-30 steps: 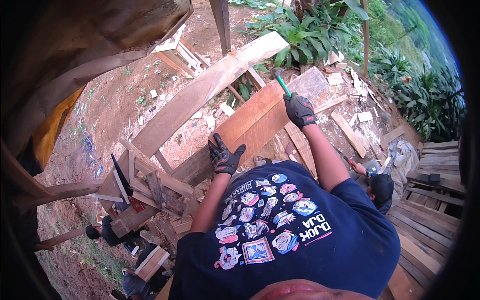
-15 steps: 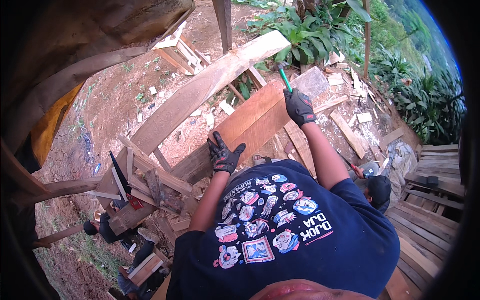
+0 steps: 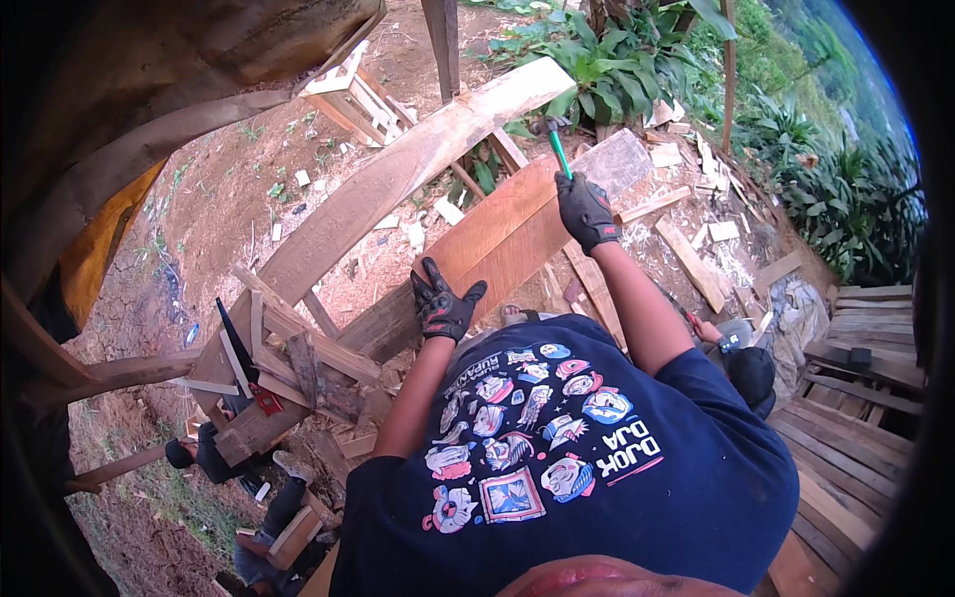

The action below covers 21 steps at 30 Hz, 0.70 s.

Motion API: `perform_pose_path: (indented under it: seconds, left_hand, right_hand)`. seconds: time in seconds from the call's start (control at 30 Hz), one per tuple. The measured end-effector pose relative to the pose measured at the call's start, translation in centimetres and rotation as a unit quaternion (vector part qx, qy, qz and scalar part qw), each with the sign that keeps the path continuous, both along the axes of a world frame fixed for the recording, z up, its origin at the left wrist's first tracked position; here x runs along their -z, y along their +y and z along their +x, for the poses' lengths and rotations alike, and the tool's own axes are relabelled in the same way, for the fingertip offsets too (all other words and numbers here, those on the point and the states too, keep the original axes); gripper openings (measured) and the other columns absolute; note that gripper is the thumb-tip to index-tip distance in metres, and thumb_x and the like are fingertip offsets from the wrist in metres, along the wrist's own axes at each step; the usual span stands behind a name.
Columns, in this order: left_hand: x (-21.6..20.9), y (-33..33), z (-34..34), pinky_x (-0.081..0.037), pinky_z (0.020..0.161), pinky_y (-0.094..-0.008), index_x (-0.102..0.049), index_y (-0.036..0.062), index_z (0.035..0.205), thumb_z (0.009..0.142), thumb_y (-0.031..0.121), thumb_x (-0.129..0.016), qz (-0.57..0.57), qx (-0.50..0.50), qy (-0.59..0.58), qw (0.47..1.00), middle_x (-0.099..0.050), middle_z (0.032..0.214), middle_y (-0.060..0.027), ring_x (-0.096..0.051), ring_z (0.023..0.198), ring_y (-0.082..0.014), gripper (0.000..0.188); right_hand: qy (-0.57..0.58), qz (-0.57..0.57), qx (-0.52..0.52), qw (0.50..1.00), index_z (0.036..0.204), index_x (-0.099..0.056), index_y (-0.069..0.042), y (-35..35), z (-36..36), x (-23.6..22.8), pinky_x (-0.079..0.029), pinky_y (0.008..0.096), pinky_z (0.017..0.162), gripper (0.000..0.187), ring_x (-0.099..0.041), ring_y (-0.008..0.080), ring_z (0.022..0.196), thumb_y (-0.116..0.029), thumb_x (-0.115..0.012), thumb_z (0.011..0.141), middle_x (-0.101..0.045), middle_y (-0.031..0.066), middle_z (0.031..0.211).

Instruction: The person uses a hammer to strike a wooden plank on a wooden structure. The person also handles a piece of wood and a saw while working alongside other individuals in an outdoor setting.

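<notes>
My right hand [image 3: 589,211], in a black glove, is closed round the green handle of a hammer [image 3: 558,149]. The hammer's dark head points away from me, past the far edge of a reddish-brown wooden panel [image 3: 502,224]. Two boards lie edge to edge in this panel, with a seam along its length. My left hand [image 3: 445,303], gloved in black too, rests with spread fingers on the panel's left end. Underneath runs a weathered grey plank [image 3: 622,164], showing past both ends of the panel.
A long pale board [image 3: 398,179] slants across beyond the panel. At left, a handsaw [image 3: 239,343] with a red handle [image 3: 266,400] sits among timber offcuts. One person crouches at right [image 3: 748,373], others at lower left. Scraps [image 3: 691,267] litter the ground; stacked planks [image 3: 846,448] stand right.
My right hand and the hammer have shifted slightly left over the panel. My left hand stays in nearly the same place. The person at right has moved an arm a little.
</notes>
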<state>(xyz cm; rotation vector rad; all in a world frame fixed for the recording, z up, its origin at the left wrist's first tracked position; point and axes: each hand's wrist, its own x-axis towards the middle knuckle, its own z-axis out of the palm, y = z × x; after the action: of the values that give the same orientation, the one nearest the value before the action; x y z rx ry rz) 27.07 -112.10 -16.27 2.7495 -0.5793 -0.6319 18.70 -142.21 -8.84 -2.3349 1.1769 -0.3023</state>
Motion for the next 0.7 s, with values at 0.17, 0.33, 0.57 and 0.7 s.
perform_pose_path:
  seconds: [0.17,0.33,0.57,0.7]
  left_hand:
    - [-0.7,-0.2,-0.2,-0.019,0.128,-0.0528,0.0,0.0053,0.167,0.08,0.077,-0.069,-0.005,-0.003,0.009,1.0,-0.009,0.166,-0.0403,-0.013,0.156,-0.052,0.132]
    - [-1.2,-0.1,-0.2,-0.022,0.127,-0.0524,-0.001,0.0032,0.166,0.081,0.078,-0.068,0.009,-0.001,0.01,1.0,-0.01,0.166,-0.0404,-0.016,0.156,-0.0526,0.132]
    - [-0.4,0.2,-0.1,-0.022,0.127,-0.0515,0.0,0.0011,0.166,0.08,0.076,-0.071,-0.012,-0.003,0.008,1.0,-0.009,0.166,-0.0391,-0.015,0.156,-0.0507,0.134]
    - [0.5,0.7,0.3,-0.022,0.127,-0.0483,0.0,-0.0027,0.164,0.08,0.067,-0.077,-0.097,-0.029,0.022,0.995,-0.007,0.168,-0.0368,-0.015,0.158,-0.0466,0.134]
  right_hand:
    - [0.09,0.025,0.023,0.995,0.106,-0.067,0.003,0.8,-1.1,3.8,-0.054,0.058,0.086,0.052,-0.07,0.05,0.096,-0.043,-0.043,0.108,-0.071,0.0318,0.1]
    - [0.116,0.019,-0.055,0.992,0.112,-0.069,0.004,-2.6,-0.8,2.1,-0.053,0.0575,0.092,0.056,-0.069,0.0493,0.104,-0.046,-0.043,0.107,-0.07,0.0335,0.106]
    - [0.087,-0.003,0.016,0.996,0.105,-0.067,0.002,0.4,-1.3,2.3,-0.055,0.0572,0.084,0.053,-0.07,0.0493,0.097,-0.044,-0.041,0.108,-0.071,0.0316,0.099]
    - [0.144,0.039,-0.023,0.989,0.11,-0.068,0.005,0.3,-1.9,5.6,-0.054,0.0559,0.09,0.055,-0.071,0.0467,0.102,-0.043,-0.042,0.107,-0.071,0.0323,0.103]
